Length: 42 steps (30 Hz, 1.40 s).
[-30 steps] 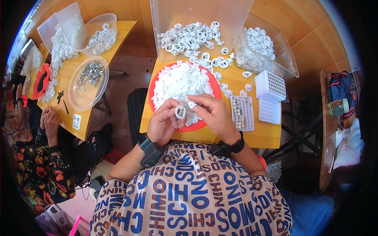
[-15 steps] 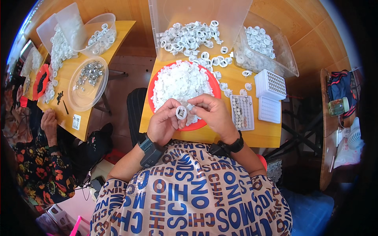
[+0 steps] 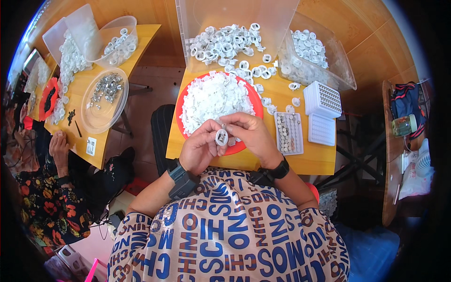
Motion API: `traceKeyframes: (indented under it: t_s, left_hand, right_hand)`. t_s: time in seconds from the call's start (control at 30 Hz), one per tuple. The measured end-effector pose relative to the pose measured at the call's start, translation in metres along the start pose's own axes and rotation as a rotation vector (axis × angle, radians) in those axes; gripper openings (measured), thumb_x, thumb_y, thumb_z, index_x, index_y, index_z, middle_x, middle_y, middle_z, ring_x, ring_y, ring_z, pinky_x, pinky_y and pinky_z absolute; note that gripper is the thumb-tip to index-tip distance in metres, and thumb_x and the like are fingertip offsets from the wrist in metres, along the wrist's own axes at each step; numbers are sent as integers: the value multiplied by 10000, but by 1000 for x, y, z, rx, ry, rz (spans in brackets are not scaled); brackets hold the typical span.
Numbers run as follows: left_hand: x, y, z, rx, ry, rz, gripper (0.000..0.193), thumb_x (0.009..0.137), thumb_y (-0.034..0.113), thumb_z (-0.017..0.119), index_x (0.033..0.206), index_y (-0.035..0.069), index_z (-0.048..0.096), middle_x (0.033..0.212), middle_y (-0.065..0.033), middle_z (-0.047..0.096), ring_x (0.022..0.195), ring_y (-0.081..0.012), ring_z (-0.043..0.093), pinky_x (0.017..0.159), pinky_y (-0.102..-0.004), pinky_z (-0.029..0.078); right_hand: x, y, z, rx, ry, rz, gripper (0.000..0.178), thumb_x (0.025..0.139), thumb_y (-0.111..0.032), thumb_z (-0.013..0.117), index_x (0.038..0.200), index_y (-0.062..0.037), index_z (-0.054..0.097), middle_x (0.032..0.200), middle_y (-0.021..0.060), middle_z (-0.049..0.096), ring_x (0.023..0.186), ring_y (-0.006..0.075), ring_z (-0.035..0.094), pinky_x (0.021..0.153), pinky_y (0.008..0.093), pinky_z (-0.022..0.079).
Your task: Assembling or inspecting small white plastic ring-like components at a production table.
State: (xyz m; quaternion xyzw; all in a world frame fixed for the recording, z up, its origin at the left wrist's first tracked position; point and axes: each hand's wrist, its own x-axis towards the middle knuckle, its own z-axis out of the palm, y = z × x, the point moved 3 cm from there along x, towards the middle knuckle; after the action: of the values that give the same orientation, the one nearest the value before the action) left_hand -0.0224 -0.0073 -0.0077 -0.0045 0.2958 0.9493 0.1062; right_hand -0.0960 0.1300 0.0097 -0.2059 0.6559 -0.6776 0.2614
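Note:
My left hand [image 3: 200,146] is closed on a round white plastic housing [image 3: 221,137] with a dark opening in its face, held tilted toward me. Fingers of my right hand [image 3: 251,135] are pinched together at the housing's upper edge; what lies between their tips is hidden. Both hands are over the near rim of a red basin [image 3: 257,101], heaped with small white plastic pieces [image 3: 216,101].
More white housings [image 3: 225,42] spill from a tipped clear bin [image 3: 263,14]. At right are a clear bin [image 3: 345,70], stacked white trays [image 3: 322,101] and a tray of small round metal parts [image 3: 289,134]. A co-worker's hand [image 3: 58,149] rests at the left table [image 3: 105,145].
The housing has shifted slightly right and turned in my left hand. My right fingertips have come in to its upper edge; the small white piece seen between them before is now hidden.

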Motion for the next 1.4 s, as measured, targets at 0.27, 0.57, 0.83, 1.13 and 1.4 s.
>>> traceKeyframes:
  t_s: [0.27, 0.57, 0.83, 1.13, 1.4]
  left_hand:
    - [-1, 2, 1, -3, 8, 18, 149, 949, 202, 511, 959, 54, 525, 807, -73, 596, 694, -151, 564, 760, -273, 461]
    - [0, 2, 2, -26, -23, 27, 155, 946, 212, 521, 962, 58, 524, 832, -73, 601, 691, -149, 565, 674, -258, 441]
    - [1, 4, -7, -64, -30, 10, 166, 924, 200, 543, 962, 39, 520, 833, -116, 622, 703, -193, 597, 697, -292, 474]
    - [1, 3, -7, -35, -25, 9, 147, 930, 177, 523, 975, 38, 510, 874, -109, 623, 717, -185, 610, 711, -282, 478]
    - [-3, 1, -3, 62, 34, 16, 163, 942, 195, 530, 992, 43, 501, 867, -89, 614, 718, -165, 593, 712, -266, 477]
  right_hand:
    - [0, 7, 3, 188, -43, 130, 155, 938, -88, 586, 1069, -14, 624, 974, 25, 649, 863, 82, 610, 721, 227, 514]
    - [0, -5, 1, 196, 6, 87, 166, 902, -39, 611, 1060, 15, 613, 944, 48, 660, 827, 80, 611, 724, 226, 508]
    - [-4, -30, -8, 69, 88, -22, 151, 877, -12, 626, 1026, 14, 624, 903, 27, 648, 804, 73, 610, 706, 219, 503]
    - [-11, -48, 11, -354, -24, -263, 96, 837, 2, 643, 923, -9, 686, 805, 69, 654, 683, 118, 622, 600, 256, 478]
    - [-13, -51, 15, -439, -17, -325, 100, 832, 5, 642, 917, -18, 689, 806, 94, 646, 661, 172, 626, 592, 262, 476]
